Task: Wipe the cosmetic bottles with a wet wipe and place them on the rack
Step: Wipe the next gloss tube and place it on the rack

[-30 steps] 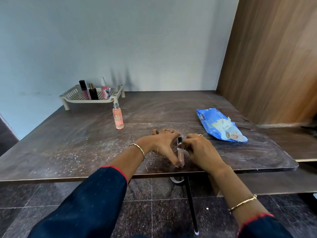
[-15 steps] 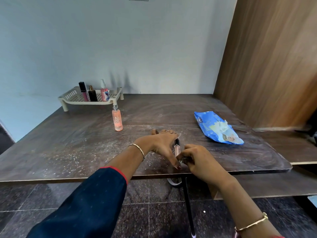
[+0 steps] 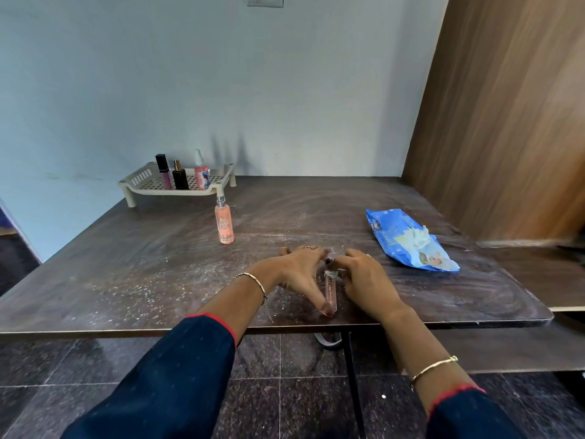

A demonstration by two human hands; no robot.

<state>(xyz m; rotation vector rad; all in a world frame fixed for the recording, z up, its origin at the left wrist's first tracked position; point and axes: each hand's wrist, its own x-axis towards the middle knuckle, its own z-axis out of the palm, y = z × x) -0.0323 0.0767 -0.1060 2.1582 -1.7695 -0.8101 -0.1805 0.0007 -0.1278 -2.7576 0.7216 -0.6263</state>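
Where the desk [image 3: 133, 280] met the wall at its far left corner, we saw a cream perforated rack [image 3: 144, 182] holding three upright bottles in a row: a dark-capped pink tube [image 3: 164, 176], a black bottle with a gold neck [image 3: 180, 176] and a pink spray bottle with a clear cap [image 3: 201, 172]. Just in front of the rack, on the desk itself, stood a taller peach spray bottle [image 3: 224, 222], apart from the others. Near the front edge we found the left hand [image 3: 300, 274] spread palm down, thumb stretched toward us and touching the lower end of a slim pink tube [image 3: 330, 291] lying on the desk. The right hand [image 3: 364, 277] curled narrowly round the tube's dark cap end, pinching a small scrap of white wipe [image 3: 331, 274] against it. Farther right lay a blue wet-wipe pack [image 3: 408, 240], flat, with a white wipe [image 3: 419, 237] sticking out of its opening.
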